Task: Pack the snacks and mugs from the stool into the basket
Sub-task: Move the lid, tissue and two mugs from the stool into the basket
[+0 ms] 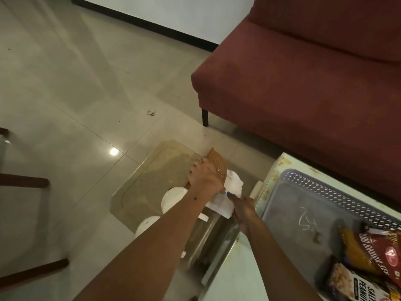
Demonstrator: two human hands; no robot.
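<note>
Snack packet [218, 165], ridged and orange-brown, is clamped in the left hand [205, 178], whose fingers curl over its near edge above the stool [149, 181]. Just right of that hand, the right hand [244, 208] pinches a white packet [225, 197] at its lower edge; the two packets touch. Below the left wrist sit two white mugs [172, 198] on the translucent stool top, one nearer than the other, both partly hidden by the forearm. Right of the right hand a grey perforated basket [314, 187] rests on a pale table [275, 170]; its near corner holds two printed packs [368, 255], one red, one dark. Beyond the hands lies a glossy tiled floor [76, 94], with a dark red sofa [303, 83] to the right against a white wall.
</note>
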